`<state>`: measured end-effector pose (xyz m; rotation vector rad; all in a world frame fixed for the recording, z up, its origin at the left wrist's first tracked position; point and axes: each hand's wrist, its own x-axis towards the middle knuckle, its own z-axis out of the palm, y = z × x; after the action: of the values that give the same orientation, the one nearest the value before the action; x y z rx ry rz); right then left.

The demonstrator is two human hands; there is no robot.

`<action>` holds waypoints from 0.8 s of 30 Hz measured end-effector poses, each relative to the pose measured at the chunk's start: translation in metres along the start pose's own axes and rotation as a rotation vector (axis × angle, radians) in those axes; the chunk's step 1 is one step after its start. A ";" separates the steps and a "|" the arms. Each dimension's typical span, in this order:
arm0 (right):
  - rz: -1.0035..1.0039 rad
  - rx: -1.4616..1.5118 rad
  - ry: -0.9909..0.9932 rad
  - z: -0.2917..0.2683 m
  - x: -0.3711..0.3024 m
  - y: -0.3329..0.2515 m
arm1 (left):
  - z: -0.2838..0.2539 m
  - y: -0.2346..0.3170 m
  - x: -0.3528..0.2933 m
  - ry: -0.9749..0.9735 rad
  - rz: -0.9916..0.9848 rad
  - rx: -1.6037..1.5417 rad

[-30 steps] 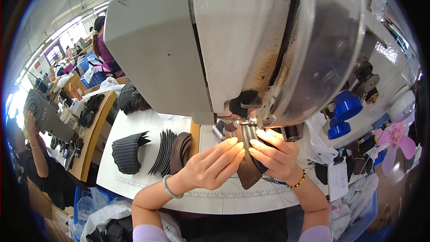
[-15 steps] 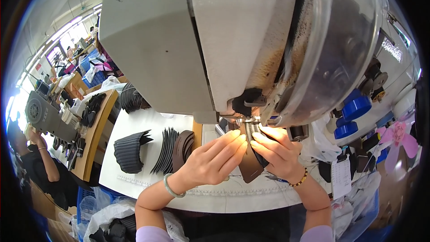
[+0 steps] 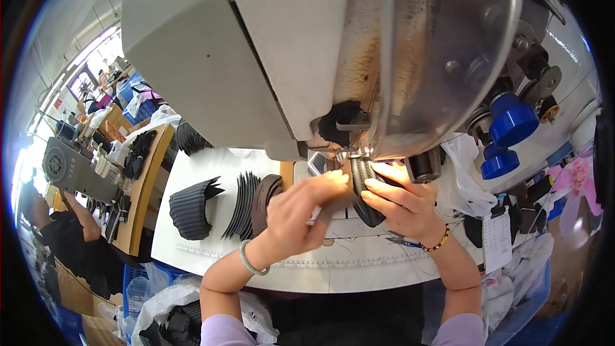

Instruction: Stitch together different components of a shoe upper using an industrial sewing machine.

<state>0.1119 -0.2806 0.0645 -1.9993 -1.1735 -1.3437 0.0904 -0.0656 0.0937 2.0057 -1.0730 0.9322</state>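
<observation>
A black ribbed strip (image 3: 368, 213) lies under the needle area of a large sewing machine (image 3: 352, 136), its near end pointing toward me. My right hand (image 3: 403, 204) is closed on the strip's right side, fingertips close to the presser foot. On the other side, my left hand (image 3: 296, 210) pinches a brown flat piece (image 3: 334, 207), blurred by motion, beside the strip. Left of that hand lie brown curved pieces (image 3: 261, 208), a row of thin black ribbed pieces (image 3: 242, 206) and a stack of black ribbed pieces (image 3: 194, 211).
A printed ruler (image 3: 349, 261) runs along the near edge of the white table (image 3: 224, 250). Blue thread-stand knobs (image 3: 512, 122) and a pink flower-shaped object (image 3: 576, 182) are at right. A bag of black pieces (image 3: 176, 320) sits lower left; another person (image 3: 77, 237) works beyond.
The brown piece, earlier spread beneath the black strip, is now gathered toward my left hand, whose fingers have curled. The view has shifted slightly. My right hand stays at the strip.
</observation>
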 end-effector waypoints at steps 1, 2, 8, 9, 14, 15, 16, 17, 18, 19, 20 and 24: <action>-0.027 0.014 0.000 -0.001 0.001 0.001 | 0.001 0.002 -0.001 -0.043 0.102 0.131; -0.055 0.027 0.001 -0.002 0.002 0.001 | 0.002 0.005 -0.003 -0.086 0.204 0.262; -0.035 0.020 -0.017 -0.004 -0.001 0.001 | -0.004 0.014 0.002 -0.185 0.297 0.428; -0.038 0.018 -0.018 -0.004 -0.001 0.001 | -0.005 0.014 0.003 -0.214 0.314 0.443; -0.029 0.035 0.003 0.000 -0.001 0.002 | -0.011 0.013 0.006 -0.260 0.346 0.464; -0.033 0.035 0.003 0.000 0.000 0.002 | -0.012 0.014 0.007 -0.274 0.345 0.464; -0.032 0.039 -0.002 0.000 0.001 0.003 | -0.013 0.014 0.008 -0.287 0.345 0.465; -0.032 0.042 -0.007 -0.001 0.002 0.003 | -0.013 0.014 0.008 -0.282 0.347 0.469; -0.038 0.041 -0.006 -0.002 0.002 0.002 | -0.012 0.013 0.007 -0.279 0.358 0.470; -0.021 0.044 -0.024 -0.003 0.001 0.002 | -0.011 0.012 0.006 -0.276 0.368 0.470; -0.003 0.047 -0.043 -0.004 -0.001 0.002 | -0.010 0.012 0.006 -0.270 0.370 0.473; -0.025 0.058 -0.041 -0.003 -0.002 0.003 | -0.009 0.011 0.005 -0.253 0.388 0.491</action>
<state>0.1123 -0.2851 0.0636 -1.9861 -1.2454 -1.2710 0.0805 -0.0656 0.1050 2.4071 -1.5277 1.2616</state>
